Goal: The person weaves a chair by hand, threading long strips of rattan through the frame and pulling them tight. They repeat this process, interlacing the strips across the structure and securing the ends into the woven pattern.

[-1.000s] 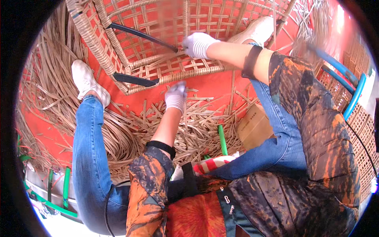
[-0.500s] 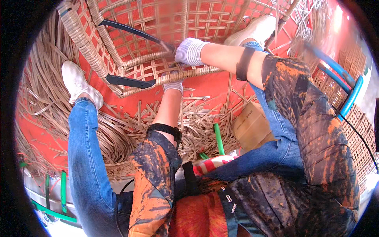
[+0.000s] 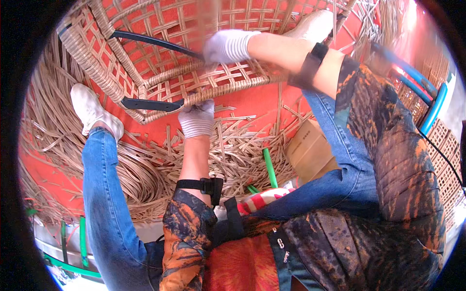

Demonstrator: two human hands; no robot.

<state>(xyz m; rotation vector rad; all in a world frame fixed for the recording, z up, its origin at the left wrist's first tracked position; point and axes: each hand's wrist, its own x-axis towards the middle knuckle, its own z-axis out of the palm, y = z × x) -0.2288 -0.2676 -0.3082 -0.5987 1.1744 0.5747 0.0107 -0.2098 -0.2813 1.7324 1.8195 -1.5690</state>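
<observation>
A woven wicker frame (image 3: 92, 53) with wrapped rails and an open lattice spans the upper part of the view. Two black flat bars (image 3: 153, 104) run along its left part. My left hand (image 3: 196, 121), in a striped white glove, is closed at the near rail from below; its fingertips are partly hidden. Over the inner rail is my right hand (image 3: 228, 46), gloved alike and blurred, its fingers curled. A brown wicker strip (image 3: 201, 22), smeared by motion, runs up from its fingers.
Long loose strips (image 3: 58, 111) pile at the left, and short offcuts (image 3: 228, 160) litter the red floor covering (image 3: 242, 104). A cardboard box (image 3: 310, 150) lies by my right leg. Blue bars (image 3: 437, 106) and woven panels (image 3: 441, 165) stand at the right; my shoes (image 3: 94, 109) flank the frame.
My right hand has risen away from the near rail. My left hand has moved slightly left, with more of its glove showing. The wicker frame has shifted a little to the left.
</observation>
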